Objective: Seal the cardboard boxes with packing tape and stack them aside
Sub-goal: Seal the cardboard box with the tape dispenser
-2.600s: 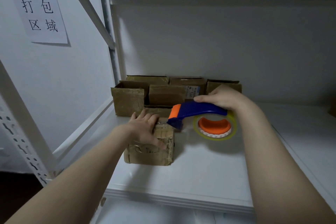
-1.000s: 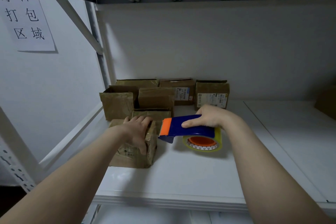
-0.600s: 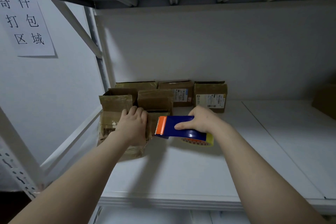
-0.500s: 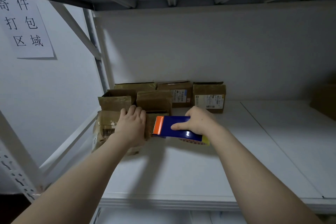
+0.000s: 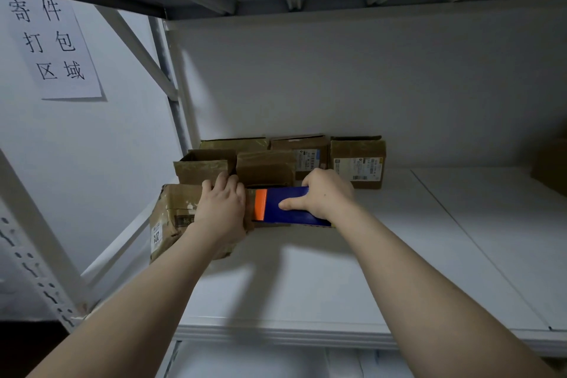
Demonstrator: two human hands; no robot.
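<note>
A worn cardboard box (image 5: pixel 173 219) was held tilted at the left edge of the white shelf (image 5: pixel 352 279), gripped by the left hand (image 5: pixel 222 209), whose fingers were curled over its far top edge. A blue tape dispenser (image 5: pixel 290 207) — its orange nose set against the box's right side — was clasped by the right hand (image 5: pixel 326 193), the thumb laid along its flank. More boxes (image 5: pixel 357 159) were ranged along the back wall.

The left hand (image 5: pixel 222 209) grips the box (image 5: pixel 171 218) from above. Right of the box, the right hand (image 5: pixel 326 193) holds the dispenser (image 5: pixel 288 205), its orange end just beside the box. Behind the box, cartons (image 5: pixel 357 159) stand on the shelf (image 5: pixel 337 270).
</note>
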